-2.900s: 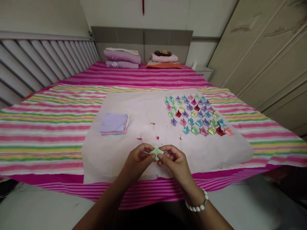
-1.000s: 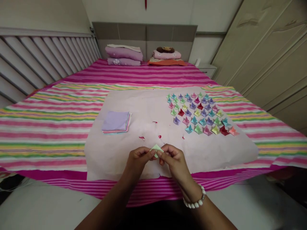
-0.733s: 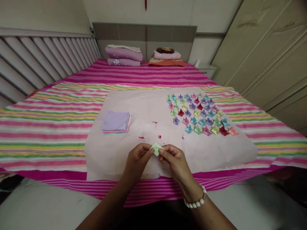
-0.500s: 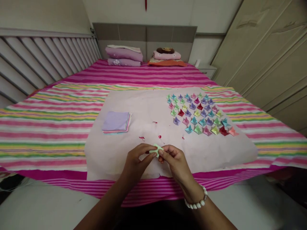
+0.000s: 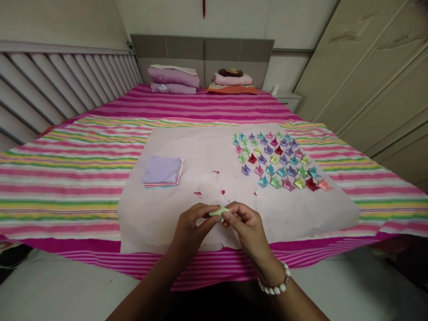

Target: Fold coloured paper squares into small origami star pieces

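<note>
A small piece of folded light-green paper (image 5: 220, 212) is pinched between my two hands, just above the near part of the pale sheet (image 5: 200, 147). My left hand (image 5: 195, 221) grips its left end with thumb and forefinger. On its right end are the closed fingertips of my right hand (image 5: 245, 226), which partly cover it. Beyond the hands lie red paper scraps (image 5: 222, 192). Several rows of small folded paper boats (image 5: 281, 170) in many colours stand at the right of the sheet. A stack of square coloured papers (image 5: 162, 170), lilac on top, sits at the left.
The pale sheet lies on a bed with a striped cover (image 5: 76, 178). Folded purple bedding (image 5: 174, 80) and a pink pile (image 5: 233, 79) rest by the headboard (image 5: 187, 51). A slatted rail (image 5: 67, 84) runs along the left, and a wardrobe (image 5: 374, 80) stands at the right.
The green paper has turned slightly and looks flatter between my fingers. Both hands stay in nearly the same place.
</note>
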{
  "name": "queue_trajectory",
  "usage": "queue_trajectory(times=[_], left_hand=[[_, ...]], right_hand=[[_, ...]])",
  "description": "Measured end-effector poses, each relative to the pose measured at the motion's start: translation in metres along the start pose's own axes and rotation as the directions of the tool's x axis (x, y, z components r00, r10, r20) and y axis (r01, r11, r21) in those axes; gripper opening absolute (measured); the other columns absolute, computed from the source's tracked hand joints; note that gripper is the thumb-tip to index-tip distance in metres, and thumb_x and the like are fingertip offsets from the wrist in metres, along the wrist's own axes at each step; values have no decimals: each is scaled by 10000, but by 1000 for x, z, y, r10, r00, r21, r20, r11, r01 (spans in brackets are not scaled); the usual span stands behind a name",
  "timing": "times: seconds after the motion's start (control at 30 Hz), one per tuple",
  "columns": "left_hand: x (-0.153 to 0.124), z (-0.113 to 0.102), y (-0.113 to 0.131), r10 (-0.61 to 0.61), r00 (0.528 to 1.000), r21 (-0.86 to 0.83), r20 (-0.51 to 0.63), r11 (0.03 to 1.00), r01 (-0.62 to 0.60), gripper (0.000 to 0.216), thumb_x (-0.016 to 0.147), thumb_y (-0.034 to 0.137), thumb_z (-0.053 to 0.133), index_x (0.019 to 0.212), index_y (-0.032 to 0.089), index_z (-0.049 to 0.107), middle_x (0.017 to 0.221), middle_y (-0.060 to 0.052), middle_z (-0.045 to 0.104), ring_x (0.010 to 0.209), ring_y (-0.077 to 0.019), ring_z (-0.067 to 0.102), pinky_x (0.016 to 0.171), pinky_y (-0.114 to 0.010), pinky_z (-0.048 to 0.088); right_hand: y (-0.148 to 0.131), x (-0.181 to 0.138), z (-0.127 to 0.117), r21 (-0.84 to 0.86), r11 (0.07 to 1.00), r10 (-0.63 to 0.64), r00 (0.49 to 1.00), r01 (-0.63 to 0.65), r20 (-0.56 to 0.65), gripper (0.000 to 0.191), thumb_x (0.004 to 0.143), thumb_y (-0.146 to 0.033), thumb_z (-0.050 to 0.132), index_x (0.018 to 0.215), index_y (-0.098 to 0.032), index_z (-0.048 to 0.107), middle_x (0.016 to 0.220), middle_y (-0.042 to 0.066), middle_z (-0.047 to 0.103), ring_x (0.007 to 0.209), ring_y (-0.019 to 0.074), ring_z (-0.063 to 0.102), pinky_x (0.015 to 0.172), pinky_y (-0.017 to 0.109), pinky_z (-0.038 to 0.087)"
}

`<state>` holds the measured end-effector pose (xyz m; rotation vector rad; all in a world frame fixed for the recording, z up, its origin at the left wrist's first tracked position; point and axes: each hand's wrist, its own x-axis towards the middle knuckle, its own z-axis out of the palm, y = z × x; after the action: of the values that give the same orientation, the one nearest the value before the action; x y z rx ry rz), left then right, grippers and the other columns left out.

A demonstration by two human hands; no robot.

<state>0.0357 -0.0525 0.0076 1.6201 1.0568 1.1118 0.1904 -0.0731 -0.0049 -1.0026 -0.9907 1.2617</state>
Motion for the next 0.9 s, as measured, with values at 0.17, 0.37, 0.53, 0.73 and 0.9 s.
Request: queue_trajectory(times=[0.17, 0.37, 0.53, 0.73, 0.9], left_hand=[[-1, 2, 0, 13, 1000, -10, -17, 1000, -13, 130, 750, 232, 705, 875, 235, 743, 857, -24, 638, 802, -149, 623, 677, -237, 498], [-5, 4, 5, 0, 1000, -2, -11, 1000, 0, 89, 796, 235, 657, 828, 223, 739, 770, -20, 666, 743, -154, 613, 659, -250, 462], [-7, 4, 5, -5, 1000, 54, -8, 999, 5, 101, 820, 249, 625, 805, 205, 716, 759, -21, 648, 724, -155, 588, 649, -255, 434], [-7, 3, 4, 34, 999, 113, 20, 993, -36, 113, 843, 210, 560, 774, 187, 647, 754, -13, 594, 719, -153, 544, 671, -262, 422], [-6, 5, 1, 29, 999, 137, 33, 990, -33, 130, 836, 223, 558, 731, 183, 624, 704, -2, 563, 671, -148, 514, 636, -259, 407]], right_hand=[[1, -2, 1, -38, 998, -60, 998, 60, 9, 171, 750, -328, 736, 714, -182, 654, 656, -3, 609, 610, 126, 538, 589, 250, 438], [3, -2, 2, -45, 996, -81, 997, 81, -2, 170, 757, -333, 729, 715, -188, 650, 674, 2, 612, 618, 132, 549, 591, 254, 456], [2, 0, 3, -5, 999, -45, 999, 45, 1, 192, 713, -324, 768, 708, -196, 625, 673, -8, 611, 600, 124, 549, 571, 246, 454], [4, 2, 2, -59, 985, -157, 986, 160, 55, 87, 735, -268, 747, 790, -220, 701, 785, 16, 619, 706, 147, 556, 644, 273, 449], [2, 2, 2, -116, 973, -194, 979, 201, 67, 94, 765, -274, 718, 691, -219, 698, 739, 23, 605, 716, 173, 552, 664, 298, 428]])
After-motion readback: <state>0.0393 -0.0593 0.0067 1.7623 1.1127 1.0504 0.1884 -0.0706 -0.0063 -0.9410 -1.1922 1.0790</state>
